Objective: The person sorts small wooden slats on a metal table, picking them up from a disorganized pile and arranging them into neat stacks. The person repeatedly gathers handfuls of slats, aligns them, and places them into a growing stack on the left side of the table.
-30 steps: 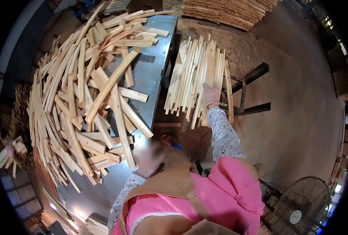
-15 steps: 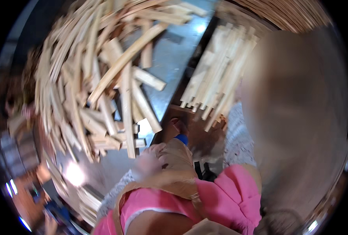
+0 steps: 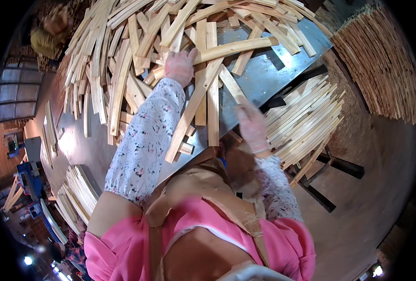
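My left hand (image 3: 179, 66) reaches forward onto a heaped pile of pale wooden slats. Its fingers are closed over a long, slightly curved slat (image 3: 240, 46) that lies across the others. At the table's near right edge, my right hand (image 3: 253, 127) is closed at the end of a shorter wooden slat (image 3: 232, 83); slight blur and the hand itself hide that end. Between my hands, a long slat (image 3: 194, 112) lies diagonally over two others. Both forearms wear white patterned sleeves.
The pile rests on a metal table (image 3: 283, 63). Right of it, a bundle of slats (image 3: 301, 124) lies on a black metal stand (image 3: 341, 166). A tall stack of strips (image 3: 381, 65) stands farther right. More slats (image 3: 77, 192) lie left; a person (image 3: 48, 40) is at far left.
My view has turned. My left hand has moved from near my body onto the pile. My right hand has come into sight beside the table, and a large blurred brown shape is gone.
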Available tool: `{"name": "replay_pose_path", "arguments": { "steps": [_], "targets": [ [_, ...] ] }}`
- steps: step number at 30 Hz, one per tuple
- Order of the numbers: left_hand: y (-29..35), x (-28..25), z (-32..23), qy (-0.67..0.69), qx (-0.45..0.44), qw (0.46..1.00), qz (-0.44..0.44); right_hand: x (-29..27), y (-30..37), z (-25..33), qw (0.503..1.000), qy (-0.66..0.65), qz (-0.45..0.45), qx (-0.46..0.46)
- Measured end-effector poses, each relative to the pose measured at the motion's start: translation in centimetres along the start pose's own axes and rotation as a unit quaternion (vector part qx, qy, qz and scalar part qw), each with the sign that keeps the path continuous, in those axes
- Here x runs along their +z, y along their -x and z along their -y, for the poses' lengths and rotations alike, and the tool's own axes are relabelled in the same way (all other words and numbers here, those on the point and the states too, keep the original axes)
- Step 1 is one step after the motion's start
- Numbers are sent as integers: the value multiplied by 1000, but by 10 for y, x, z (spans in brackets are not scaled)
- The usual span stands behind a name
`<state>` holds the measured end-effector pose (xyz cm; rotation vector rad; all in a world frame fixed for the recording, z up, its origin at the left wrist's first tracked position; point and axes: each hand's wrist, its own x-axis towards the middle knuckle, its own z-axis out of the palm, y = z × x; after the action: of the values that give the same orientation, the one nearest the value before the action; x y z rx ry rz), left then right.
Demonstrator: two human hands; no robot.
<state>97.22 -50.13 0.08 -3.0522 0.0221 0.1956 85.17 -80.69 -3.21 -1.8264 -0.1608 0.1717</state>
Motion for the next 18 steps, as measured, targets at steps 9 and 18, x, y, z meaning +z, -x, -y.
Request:
{"name": "replay_pose_path", "arguments": {
  "steps": [9,18],
  "targets": [
    [219,12,-16,149,-126,973,124,165,14,-14,850,-397,52,342],
    [295,80,20,351,-201,915,-3,156,-4,9,986,-93,124,60]
  ]
}}
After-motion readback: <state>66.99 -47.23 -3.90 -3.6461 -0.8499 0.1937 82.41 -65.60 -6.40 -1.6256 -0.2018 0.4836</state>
